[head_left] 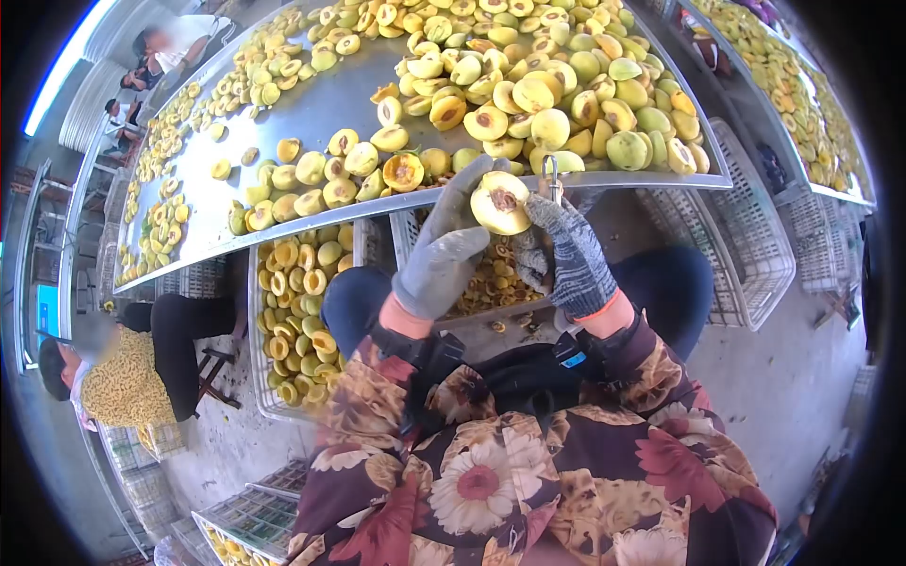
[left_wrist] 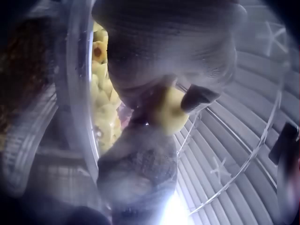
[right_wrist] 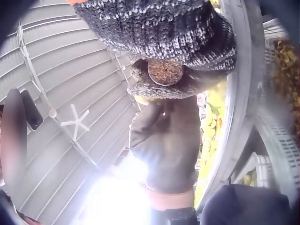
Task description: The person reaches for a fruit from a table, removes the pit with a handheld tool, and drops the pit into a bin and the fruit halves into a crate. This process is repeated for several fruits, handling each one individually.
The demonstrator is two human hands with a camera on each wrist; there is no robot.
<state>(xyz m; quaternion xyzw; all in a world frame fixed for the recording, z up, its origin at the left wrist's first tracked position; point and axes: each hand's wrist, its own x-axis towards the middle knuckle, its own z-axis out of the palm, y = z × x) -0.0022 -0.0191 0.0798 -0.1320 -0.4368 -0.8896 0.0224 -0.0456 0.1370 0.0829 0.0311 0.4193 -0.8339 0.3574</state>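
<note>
My left hand [head_left: 442,253], in a grey glove, holds a halved peach [head_left: 493,206] just off the table's near edge. Its pale cut face, with a brown centre, is turned up. Close on its right, my right hand [head_left: 578,259], in a dark knitted glove, grips a pitting tool [head_left: 553,168] whose bent metal tip points up. The round brown end of the tool's handle [right_wrist: 165,72] shows between the curled fingers in the right wrist view. In the left wrist view, the peach half [left_wrist: 171,112] appears blurred beside the gloved fingers.
Many peach halves lie on the metal table [head_left: 377,212] ahead. Below are a crate [head_left: 255,377] of halves and another container of brownish pieces between the knees. White crates [head_left: 746,255] stand on the right. A seated person [head_left: 127,377] is on the left.
</note>
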